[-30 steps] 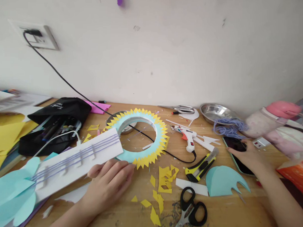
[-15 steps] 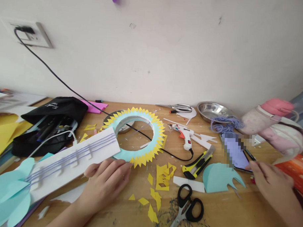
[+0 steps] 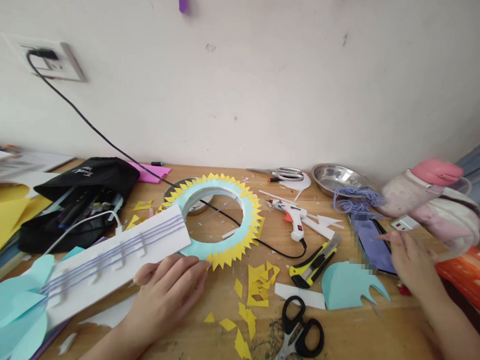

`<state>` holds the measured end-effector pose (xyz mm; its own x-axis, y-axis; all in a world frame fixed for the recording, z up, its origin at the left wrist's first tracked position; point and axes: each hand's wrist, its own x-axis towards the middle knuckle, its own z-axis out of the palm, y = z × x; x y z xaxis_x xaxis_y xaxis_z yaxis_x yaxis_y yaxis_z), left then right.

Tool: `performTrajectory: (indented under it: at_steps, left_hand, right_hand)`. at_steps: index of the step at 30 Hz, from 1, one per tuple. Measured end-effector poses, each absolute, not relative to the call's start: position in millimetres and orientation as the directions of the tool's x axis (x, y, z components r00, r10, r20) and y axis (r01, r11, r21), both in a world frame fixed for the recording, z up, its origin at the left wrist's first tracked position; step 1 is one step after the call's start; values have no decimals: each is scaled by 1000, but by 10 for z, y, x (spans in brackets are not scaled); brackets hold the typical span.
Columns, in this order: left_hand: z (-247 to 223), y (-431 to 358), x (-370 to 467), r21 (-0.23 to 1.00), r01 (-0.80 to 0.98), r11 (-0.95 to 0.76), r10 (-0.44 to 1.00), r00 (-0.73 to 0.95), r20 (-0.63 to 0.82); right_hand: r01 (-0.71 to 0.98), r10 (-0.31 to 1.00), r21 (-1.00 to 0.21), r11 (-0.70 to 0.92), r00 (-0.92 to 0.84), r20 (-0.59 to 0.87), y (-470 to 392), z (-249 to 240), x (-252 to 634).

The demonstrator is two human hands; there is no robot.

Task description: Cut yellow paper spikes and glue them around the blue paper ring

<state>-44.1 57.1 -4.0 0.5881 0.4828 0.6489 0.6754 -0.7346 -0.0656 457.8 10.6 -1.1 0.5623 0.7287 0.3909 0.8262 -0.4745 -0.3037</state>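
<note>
My left hand (image 3: 171, 288) lies palm down on the table, fingers loosely bent and holding nothing. Its fingertips are by the lower edge of a light blue paper ring (image 3: 206, 247) fringed with yellow paper points. Just behind it is a white board (image 3: 119, 260) with purple yarn strands stretched over small white ridges; light blue petal-shaped paper (image 3: 15, 308) joins its left end. At the right, my right hand (image 3: 414, 262) reaches over a smartphone (image 3: 374, 242), index finger stretched to its screen and the other fingers curled. Whether the fingertip touches the glass I cannot tell.
Black-handled scissors (image 3: 297, 334), a yellow-black utility knife (image 3: 316, 261), a white glue gun (image 3: 296, 218) and yellow scraps (image 3: 258, 285) lie mid-table. A metal bowl (image 3: 338, 178), purple yarn (image 3: 357, 199) and a pink-lidded bottle (image 3: 421, 186) stand behind. A black pouch (image 3: 86, 180) is left; a cord (image 3: 88, 125) crosses.
My right hand has moved up from the phone's lower edge to over its screen, with the index finger now extended. My left hand stays in place.
</note>
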Motion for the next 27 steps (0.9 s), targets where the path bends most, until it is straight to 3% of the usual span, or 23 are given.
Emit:
performTrajectory:
  at_steps: [27]
  left_hand:
    - [-124,558,-454,-37,665,-746,504,600,622]
  right_hand:
    - [847,739,-243,-473,532,414,57,-61,4598]
